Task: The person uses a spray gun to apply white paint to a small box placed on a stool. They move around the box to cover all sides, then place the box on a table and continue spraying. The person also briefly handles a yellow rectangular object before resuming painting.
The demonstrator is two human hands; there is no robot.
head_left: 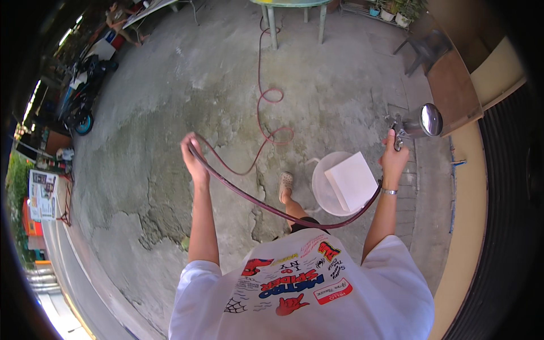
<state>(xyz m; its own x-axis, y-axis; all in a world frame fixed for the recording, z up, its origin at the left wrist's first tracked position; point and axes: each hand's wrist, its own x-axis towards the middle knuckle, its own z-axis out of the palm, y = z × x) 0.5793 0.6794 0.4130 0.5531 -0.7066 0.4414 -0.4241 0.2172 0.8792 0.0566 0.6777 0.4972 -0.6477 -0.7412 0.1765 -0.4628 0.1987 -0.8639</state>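
My right hand (393, 160) is closed round the handle of a spray gun (400, 129), out to the right. The gun has a dark cup with a shiny round end. From below its handle a dark red hose (249, 198) sags in front of my shirt and rises to my left hand (191, 152). My left fingers are wrapped round that hose, out to the left. Beyond this hand it drops to the ground and runs away in loose loops. Near my right hand stands a round whitish bucket (321, 190), with a white box-like block (352, 180) resting across its top.
A pale green table (290, 3) stands far ahead over the hose. At the right are a dark chair (424, 51), a brown panel (453, 90) and potted plants (391, 12). A motorcycle (85, 90) is parked at left, with a person beyond. The concrete (164, 187) is cracked and uneven.
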